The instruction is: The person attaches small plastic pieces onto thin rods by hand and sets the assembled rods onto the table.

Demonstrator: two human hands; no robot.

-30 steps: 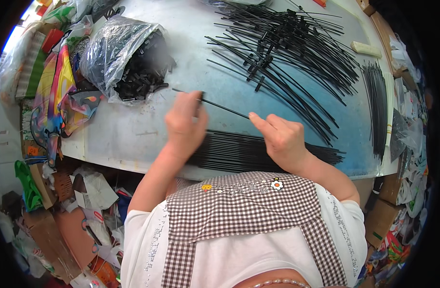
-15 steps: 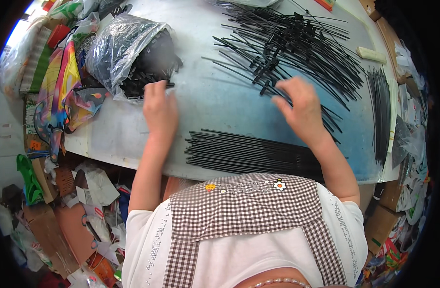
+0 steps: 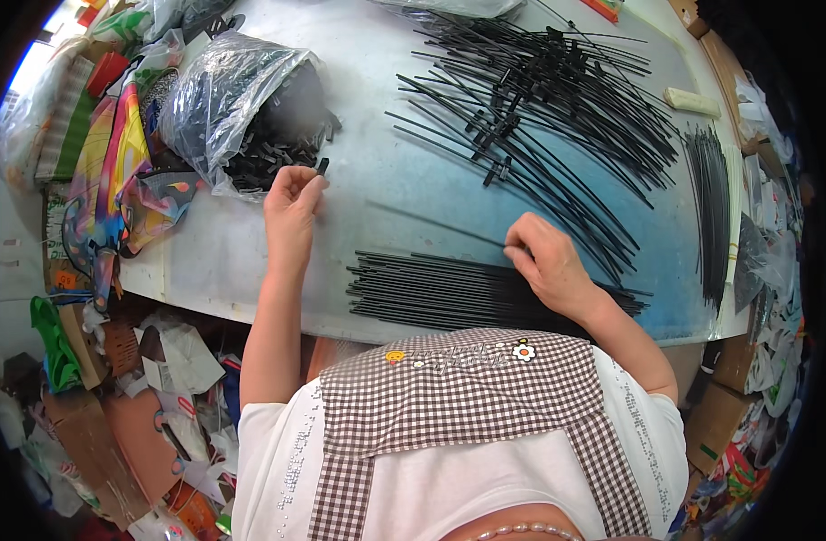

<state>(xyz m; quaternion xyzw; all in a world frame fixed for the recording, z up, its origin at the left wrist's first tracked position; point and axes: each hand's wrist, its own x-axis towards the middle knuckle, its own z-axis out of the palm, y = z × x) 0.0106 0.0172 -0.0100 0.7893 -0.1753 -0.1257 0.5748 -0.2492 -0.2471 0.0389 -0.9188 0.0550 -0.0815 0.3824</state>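
In front of the plastic bag's mouth, my left hand [image 3: 293,203] pinches a small black plastic connector [image 3: 323,167] between thumb and fingers. My right hand [image 3: 546,259] grips a thin black rod [image 3: 435,224] near one end; the rod points left toward my left hand and is blurred. Below it lies a bundle of straight black rods [image 3: 431,293] along the table's near edge. The clear bag [image 3: 223,99] lies on its side with loose black connectors [image 3: 269,153] spilling out. Farther right is a heap of rods with connectors fitted on them [image 3: 557,99].
The table [image 3: 359,171] has a pale, blue-tinted top. At its right side lie a bunch of thin dark rods [image 3: 708,207] and a pale block [image 3: 692,101]. Colourful printed fabric [image 3: 115,171] lies at the left edge, and cardboard and scraps [image 3: 106,442] crowd the floor.
My right hand has come from the heap down to the near bundle and now holds a rod. My left hand has drawn slightly back from the bag with a connector.
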